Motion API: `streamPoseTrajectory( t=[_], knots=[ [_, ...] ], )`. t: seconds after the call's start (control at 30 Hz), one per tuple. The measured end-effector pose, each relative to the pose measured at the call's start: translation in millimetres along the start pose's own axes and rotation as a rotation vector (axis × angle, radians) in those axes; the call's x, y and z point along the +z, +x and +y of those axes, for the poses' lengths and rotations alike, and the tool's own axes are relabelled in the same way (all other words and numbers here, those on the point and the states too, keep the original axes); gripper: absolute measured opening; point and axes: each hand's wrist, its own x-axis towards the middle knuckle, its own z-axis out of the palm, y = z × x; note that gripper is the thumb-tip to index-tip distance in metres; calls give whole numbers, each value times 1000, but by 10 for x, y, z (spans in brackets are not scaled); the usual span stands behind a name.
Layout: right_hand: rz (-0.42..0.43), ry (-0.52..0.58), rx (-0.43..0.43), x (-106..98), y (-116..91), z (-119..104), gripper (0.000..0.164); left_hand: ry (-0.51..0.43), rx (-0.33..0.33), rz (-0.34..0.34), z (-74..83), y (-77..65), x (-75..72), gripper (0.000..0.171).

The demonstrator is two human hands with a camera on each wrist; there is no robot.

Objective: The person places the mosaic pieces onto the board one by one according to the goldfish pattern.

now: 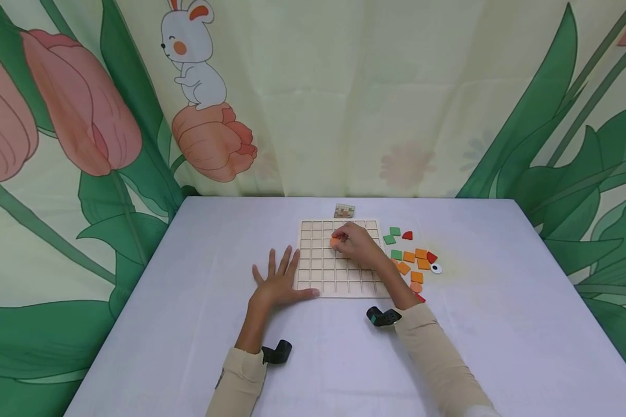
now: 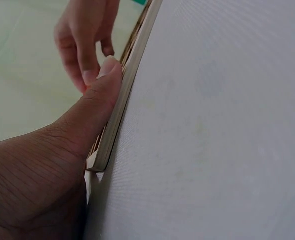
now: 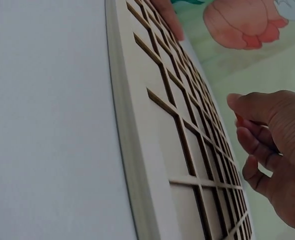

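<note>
A wooden grid board (image 1: 317, 268) with rows of square cells lies on the table. Over its upper middle, my right hand (image 1: 359, 246) pinches a small orange piece (image 1: 334, 242) between thumb and fingertips. In the right wrist view that piece (image 3: 239, 120) shows as a thin orange-red edge, mostly hidden by the fingers. My left hand (image 1: 276, 288) has its fingers spread along the board's left side. Its thumb (image 2: 107, 82) lies over the front left corner, on the rim in the left wrist view.
Right of the board lie loose flat pieces: green squares (image 1: 395, 231), orange squares (image 1: 408, 256), red pieces (image 1: 407, 235) and a white eye piece (image 1: 436, 268). A small patterned card (image 1: 344, 211) sits behind the board. A printed curtain (image 1: 318, 116) hangs behind the table.
</note>
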Motion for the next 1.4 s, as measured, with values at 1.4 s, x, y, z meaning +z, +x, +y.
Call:
streamPoseTrajectory(
  t=[1.4],
  knots=[
    [-1, -75, 12, 547, 373, -287, 24, 37, -6, -22, 19, 5, -22, 112]
  ],
)
